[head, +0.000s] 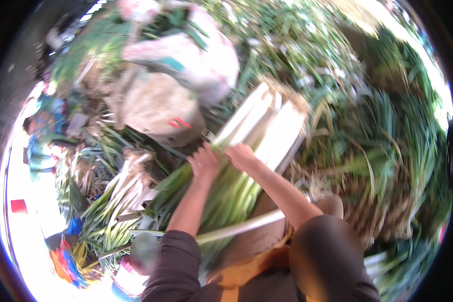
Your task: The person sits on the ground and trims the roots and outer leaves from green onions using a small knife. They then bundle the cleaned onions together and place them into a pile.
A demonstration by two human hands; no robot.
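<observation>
A thick bundle of leeks (245, 173) lies slantwise before me. Its white shanks and root ends point to the upper right, while the green leaves run down towards my body. My left hand (205, 163) has its fingers curled at the bundle's left side, where white turns to green. Close beside it, my right hand (243, 156) is closed in a fist on top of the bundle. Blur hides whether a tie is between the fingers. One loose leek (245, 226) lies crosswise under my forearms, near my lap.
Beyond the bundle stand a pale, full sack (160, 105) and a white and pink sack (207, 56). Smaller leeks or green onions (126, 188) are piled at the left. More leafy green stalks (389, 151) cover the right side. Colourful plastic strips (68, 260) lie at the lower left.
</observation>
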